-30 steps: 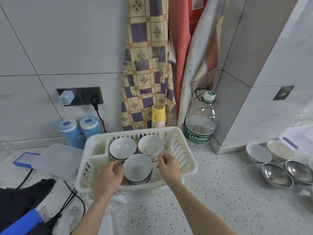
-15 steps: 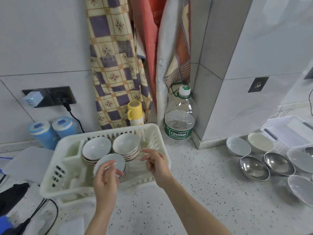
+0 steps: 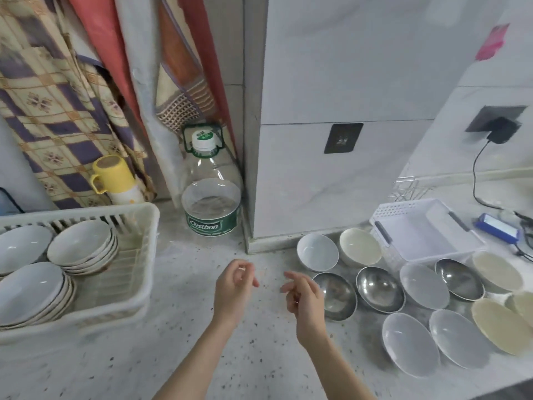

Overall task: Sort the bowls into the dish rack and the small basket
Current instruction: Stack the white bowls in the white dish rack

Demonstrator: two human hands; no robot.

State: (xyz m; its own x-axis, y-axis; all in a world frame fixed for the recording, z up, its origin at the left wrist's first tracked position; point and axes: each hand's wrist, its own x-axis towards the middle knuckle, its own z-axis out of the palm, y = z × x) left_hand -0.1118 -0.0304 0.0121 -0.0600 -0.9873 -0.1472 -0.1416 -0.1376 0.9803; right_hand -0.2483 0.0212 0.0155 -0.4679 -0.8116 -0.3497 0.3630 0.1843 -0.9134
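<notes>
Dish rack (image 3: pixel 138 255) at bench left holds three white-bowl stacks. Small basket (image 3: pixel 418 226) empty; loose bowls (image 3: pixel 424 285) remain right. Left hand (image 3: pixel 233 287), right hand (image 3: pixel 302 295) both released, holding nothing.

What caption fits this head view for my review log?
Both hands, left and right, empty above the counter, between the dish rack of stacked bowls and loose bowls beside the small basket.

A home kitchen: speckled counter (image 3: pixel 187 284), dish rack (image 3: pixel 135 287) of bowls, aprons (image 3: pixel 57 90) hanging on tiled wall
</notes>
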